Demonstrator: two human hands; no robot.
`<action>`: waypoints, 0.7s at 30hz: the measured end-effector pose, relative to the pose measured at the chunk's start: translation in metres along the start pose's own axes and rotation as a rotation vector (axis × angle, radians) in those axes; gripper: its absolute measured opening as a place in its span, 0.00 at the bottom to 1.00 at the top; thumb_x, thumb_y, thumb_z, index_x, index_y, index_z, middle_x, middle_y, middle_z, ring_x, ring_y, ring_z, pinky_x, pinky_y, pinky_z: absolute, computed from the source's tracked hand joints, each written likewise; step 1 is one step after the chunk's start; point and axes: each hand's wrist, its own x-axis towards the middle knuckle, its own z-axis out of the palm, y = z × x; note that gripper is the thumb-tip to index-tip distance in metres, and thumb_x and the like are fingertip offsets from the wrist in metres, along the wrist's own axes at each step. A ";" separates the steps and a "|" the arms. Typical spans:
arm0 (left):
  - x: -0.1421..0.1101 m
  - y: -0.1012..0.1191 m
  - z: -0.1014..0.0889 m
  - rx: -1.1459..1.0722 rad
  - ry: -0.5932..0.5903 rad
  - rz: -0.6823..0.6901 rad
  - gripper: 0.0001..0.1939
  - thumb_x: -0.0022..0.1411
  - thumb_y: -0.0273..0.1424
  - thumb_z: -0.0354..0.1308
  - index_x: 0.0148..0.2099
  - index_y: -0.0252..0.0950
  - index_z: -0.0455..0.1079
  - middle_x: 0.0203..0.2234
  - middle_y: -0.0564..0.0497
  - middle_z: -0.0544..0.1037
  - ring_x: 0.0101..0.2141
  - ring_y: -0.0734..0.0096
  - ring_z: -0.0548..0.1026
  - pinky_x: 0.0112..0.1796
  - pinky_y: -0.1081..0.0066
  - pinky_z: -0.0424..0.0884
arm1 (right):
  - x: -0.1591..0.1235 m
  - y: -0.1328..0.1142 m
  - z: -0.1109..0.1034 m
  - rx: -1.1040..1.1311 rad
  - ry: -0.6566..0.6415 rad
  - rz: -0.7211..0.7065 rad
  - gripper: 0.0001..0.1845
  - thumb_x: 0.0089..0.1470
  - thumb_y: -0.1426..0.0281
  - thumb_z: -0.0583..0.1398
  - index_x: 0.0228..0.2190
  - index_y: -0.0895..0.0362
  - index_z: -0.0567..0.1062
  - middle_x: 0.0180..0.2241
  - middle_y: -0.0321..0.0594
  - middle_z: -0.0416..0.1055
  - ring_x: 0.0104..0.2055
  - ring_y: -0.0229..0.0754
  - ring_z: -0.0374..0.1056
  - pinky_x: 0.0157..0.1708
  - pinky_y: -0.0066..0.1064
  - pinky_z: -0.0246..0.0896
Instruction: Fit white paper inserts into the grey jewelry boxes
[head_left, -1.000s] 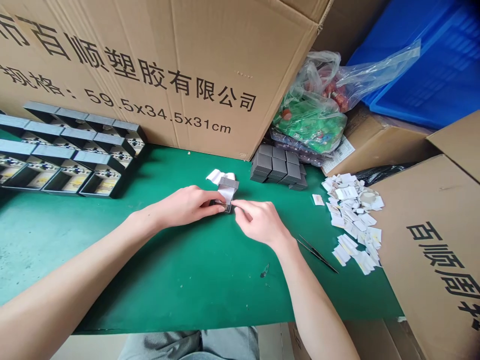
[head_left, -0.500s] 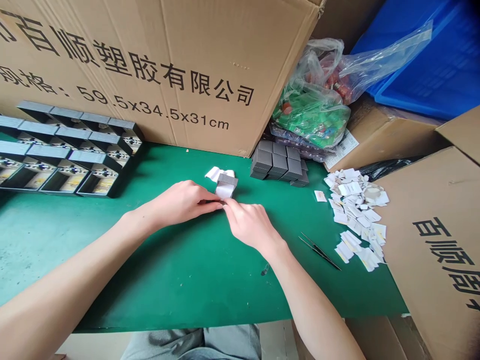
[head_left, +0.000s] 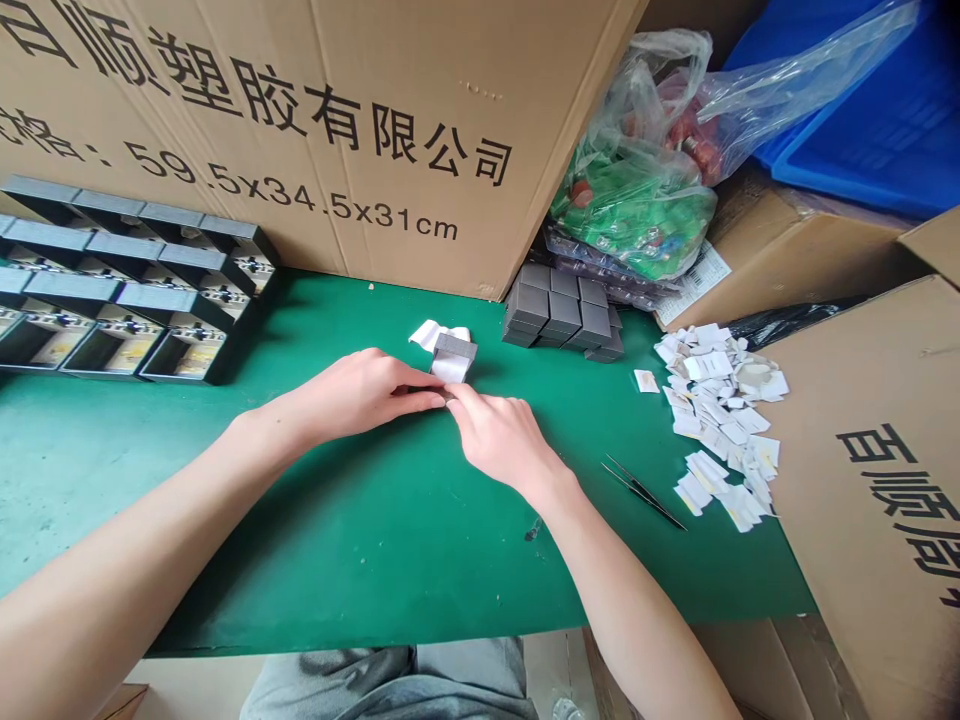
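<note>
My left hand and my right hand meet fingertip to fingertip over the green table, both closed in a pinch. Whatever sits between the fingers is small and dark, mostly hidden by them. Just behind the fingertips lies a grey foam block with a white backing-like face, and a crumpled white paper piece lies against its far side. A pair of tweezers rests on the table, right of my right forearm.
Black open trays stand in rows at left. Stacked grey blocks sit against a large carton. White paper scraps are heaped at right. Behind are a plastic bag of green parts and a blue bin.
The camera view has shifted slightly, so the surroundings appear a little higher. My hands stay together at the same spot, with only slight finger movement.
</note>
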 end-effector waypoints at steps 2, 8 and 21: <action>-0.001 0.000 0.000 0.026 0.001 0.017 0.20 0.76 0.48 0.53 0.56 0.48 0.82 0.32 0.50 0.86 0.28 0.65 0.78 0.29 0.70 0.62 | 0.000 0.000 -0.001 0.018 0.003 0.005 0.21 0.77 0.65 0.46 0.62 0.51 0.70 0.46 0.40 0.84 0.42 0.46 0.81 0.33 0.30 0.60; -0.003 0.003 0.000 0.138 0.060 0.015 0.20 0.76 0.49 0.53 0.54 0.46 0.82 0.34 0.47 0.85 0.31 0.61 0.79 0.30 0.68 0.61 | 0.000 -0.002 -0.003 0.014 -0.029 0.013 0.24 0.77 0.66 0.45 0.68 0.51 0.65 0.46 0.44 0.84 0.42 0.46 0.81 0.34 0.29 0.61; -0.003 0.018 0.003 0.372 -0.046 -0.039 0.21 0.77 0.46 0.51 0.57 0.42 0.79 0.31 0.46 0.83 0.30 0.58 0.81 0.26 0.68 0.60 | 0.003 0.002 0.003 0.008 0.050 0.003 0.22 0.77 0.63 0.47 0.62 0.49 0.73 0.44 0.40 0.84 0.42 0.46 0.81 0.32 0.31 0.54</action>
